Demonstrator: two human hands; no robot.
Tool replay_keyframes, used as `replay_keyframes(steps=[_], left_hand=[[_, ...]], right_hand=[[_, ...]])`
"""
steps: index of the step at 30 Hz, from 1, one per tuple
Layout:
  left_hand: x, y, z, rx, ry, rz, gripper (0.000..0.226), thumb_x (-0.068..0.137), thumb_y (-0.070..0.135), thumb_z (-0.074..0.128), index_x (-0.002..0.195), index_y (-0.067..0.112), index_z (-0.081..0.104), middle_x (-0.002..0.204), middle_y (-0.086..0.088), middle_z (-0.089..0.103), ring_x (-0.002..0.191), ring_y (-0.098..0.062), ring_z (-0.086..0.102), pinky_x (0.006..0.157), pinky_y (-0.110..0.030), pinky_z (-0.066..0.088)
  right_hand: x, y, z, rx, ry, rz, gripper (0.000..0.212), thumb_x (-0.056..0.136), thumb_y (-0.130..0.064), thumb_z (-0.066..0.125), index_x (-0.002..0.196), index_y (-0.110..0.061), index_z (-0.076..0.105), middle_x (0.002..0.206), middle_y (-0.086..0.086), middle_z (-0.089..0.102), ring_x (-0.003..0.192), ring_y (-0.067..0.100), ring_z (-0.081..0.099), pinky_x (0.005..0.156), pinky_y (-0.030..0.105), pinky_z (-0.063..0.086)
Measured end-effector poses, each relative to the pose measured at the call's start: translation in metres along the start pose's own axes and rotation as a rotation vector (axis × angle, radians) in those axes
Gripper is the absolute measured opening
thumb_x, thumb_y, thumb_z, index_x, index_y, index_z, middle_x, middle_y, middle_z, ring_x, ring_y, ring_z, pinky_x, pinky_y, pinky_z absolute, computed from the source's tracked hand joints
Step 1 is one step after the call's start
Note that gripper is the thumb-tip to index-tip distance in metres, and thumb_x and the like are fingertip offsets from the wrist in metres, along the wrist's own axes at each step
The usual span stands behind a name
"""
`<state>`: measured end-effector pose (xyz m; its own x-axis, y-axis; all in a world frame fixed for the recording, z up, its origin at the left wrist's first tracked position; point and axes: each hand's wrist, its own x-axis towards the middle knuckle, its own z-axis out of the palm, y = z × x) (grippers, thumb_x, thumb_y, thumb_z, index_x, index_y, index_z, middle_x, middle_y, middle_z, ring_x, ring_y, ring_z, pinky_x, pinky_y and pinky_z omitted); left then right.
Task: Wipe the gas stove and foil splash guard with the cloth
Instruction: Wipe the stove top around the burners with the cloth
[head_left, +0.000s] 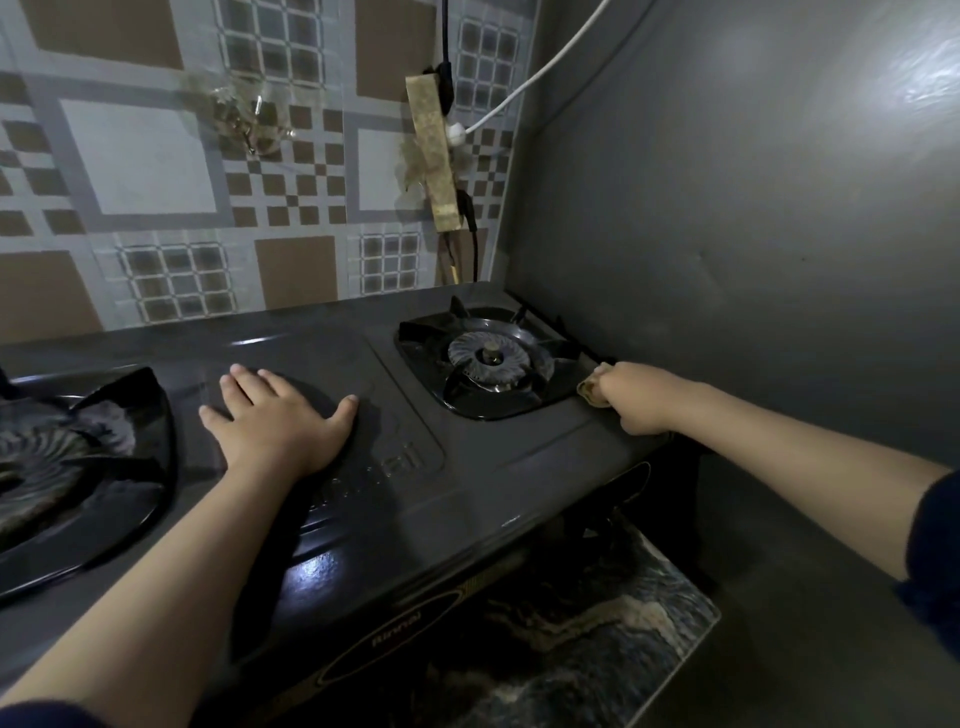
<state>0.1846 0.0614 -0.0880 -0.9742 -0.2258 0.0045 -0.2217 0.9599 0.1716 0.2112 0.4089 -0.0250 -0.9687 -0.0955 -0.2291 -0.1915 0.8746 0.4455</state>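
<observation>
At centre right, the right hand (636, 397) has a closed grip on the cloth (592, 388) at the gas stove (467, 467) edge; centre left, the left hand (275, 415) lies flat, fingers spread.

The back wall (156, 156) is covered in tiles patterned with brown squares, white squares and small grey grids, and a clear plastic hook (249, 122) is stuck to it. Near the corner a yellowed power strip (434, 156) hangs upright on the tiles, with a black cable (445, 31) running up from it and a white cable (530, 78) plugged into its side. Below, at lower right, lies a dark marbled tabletop (623, 603).
</observation>
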Motion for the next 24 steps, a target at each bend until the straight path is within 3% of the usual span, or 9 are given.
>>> replay_keyframes(steps=[2, 4, 7, 11, 14, 16, 18, 21, 24], left_hand=[[-0.001, 0.001, 0.000, -0.004, -0.008, 0.006, 0.109, 0.080, 0.080, 0.024, 0.150, -0.002, 0.008, 0.158, -0.022, -0.001, 0.147, -0.033, -0.002, 0.114, -0.057, 0.006], [-0.003, 0.001, -0.001, -0.007, -0.015, 0.010, 0.108, 0.081, 0.079, 0.024, 0.150, -0.002, 0.007, 0.158, -0.023, -0.001, 0.147, -0.033, -0.003, 0.115, -0.057, 0.006], [-0.004, 0.001, -0.002, -0.012, -0.019, 0.013, 0.108, 0.081, 0.078, 0.024, 0.150, -0.002, 0.007, 0.158, -0.023, -0.002, 0.147, -0.033, -0.003, 0.115, -0.057, 0.006], [-0.005, 0.001, -0.002, -0.020, -0.030, 0.022, 0.108, 0.081, 0.079, 0.024, 0.150, -0.002, 0.006, 0.158, -0.022, -0.003, 0.147, -0.033, -0.004, 0.115, -0.056, 0.005], [-0.004, 0.000, -0.001, -0.017, -0.032, 0.021, 0.109, 0.081, 0.080, 0.023, 0.150, -0.002, 0.006, 0.158, -0.021, -0.003, 0.147, -0.033, -0.005, 0.115, -0.056, 0.004], [-0.004, 0.000, -0.002, -0.015, -0.031, 0.019, 0.108, 0.081, 0.080, 0.023, 0.151, -0.001, 0.006, 0.158, -0.021, -0.003, 0.147, -0.032, -0.004, 0.115, -0.056, 0.004], [-0.005, -0.001, -0.002, -0.011, -0.026, 0.021, 0.108, 0.080, 0.080, 0.023, 0.151, 0.000, 0.006, 0.159, -0.020, -0.002, 0.147, -0.031, -0.004, 0.116, -0.055, 0.005], [-0.005, -0.002, -0.002, -0.005, -0.017, 0.027, 0.108, 0.080, 0.081, 0.021, 0.151, 0.001, 0.006, 0.159, -0.018, -0.002, 0.148, -0.030, -0.003, 0.116, -0.053, 0.006], [-0.007, -0.001, -0.003, 0.005, -0.029, 0.017, 0.109, 0.079, 0.082, 0.021, 0.152, 0.002, 0.005, 0.159, -0.017, -0.004, 0.148, -0.029, -0.004, 0.116, -0.053, 0.006]], right_hand=[[-0.010, -0.012, 0.003, 0.040, 0.018, 0.013, 0.010, 0.081, 0.002, 0.049, 0.076, -0.005, 0.051, 0.117, 0.021, 0.058, 0.105, 0.033, 0.058, 0.074, 0.030, 0.046], [-0.014, -0.024, 0.005, 0.081, 0.066, -0.007, 0.018, 0.078, 0.000, 0.050, 0.094, 0.000, 0.059, 0.122, 0.021, 0.057, 0.114, 0.034, 0.056, 0.090, 0.035, 0.050], [-0.020, -0.047, -0.002, 0.106, 0.102, -0.047, 0.020, 0.075, -0.001, 0.050, 0.094, -0.006, 0.056, 0.105, 0.019, 0.061, 0.100, 0.036, 0.061, 0.074, 0.033, 0.050], [-0.039, -0.083, -0.029, 0.099, 0.152, -0.085, 0.022, 0.079, 0.001, 0.050, 0.100, -0.003, 0.056, 0.104, 0.021, 0.061, 0.095, 0.038, 0.062, 0.063, 0.029, 0.035], [-0.047, -0.113, -0.044, 0.182, 0.211, -0.169, 0.026, 0.077, -0.001, 0.052, 0.102, -0.004, 0.058, 0.102, 0.021, 0.063, 0.095, 0.038, 0.062, 0.063, 0.028, 0.034], [-0.043, -0.137, -0.049, 0.276, 0.250, -0.243, 0.031, 0.073, -0.002, 0.054, 0.103, -0.004, 0.059, 0.104, 0.021, 0.064, 0.097, 0.038, 0.061, 0.071, 0.027, 0.044], [-0.035, -0.154, -0.056, 0.439, 0.228, -0.313, 0.037, 0.069, -0.004, 0.054, 0.105, -0.008, 0.064, 0.103, 0.017, 0.066, 0.096, 0.035, 0.063, 0.078, 0.035, 0.055], [-0.019, -0.142, -0.077, 0.667, 0.161, -0.376, 0.025, 0.071, 0.003, 0.052, 0.088, -0.008, 0.067, 0.082, 0.014, 0.067, 0.079, 0.027, 0.062, 0.066, 0.036, 0.054], [0.007, -0.102, -0.098, 0.740, 0.069, -0.453, 0.028, 0.080, 0.003, 0.052, 0.098, -0.012, 0.069, 0.094, 0.011, 0.070, 0.089, 0.025, 0.065, 0.078, 0.042, 0.054]])
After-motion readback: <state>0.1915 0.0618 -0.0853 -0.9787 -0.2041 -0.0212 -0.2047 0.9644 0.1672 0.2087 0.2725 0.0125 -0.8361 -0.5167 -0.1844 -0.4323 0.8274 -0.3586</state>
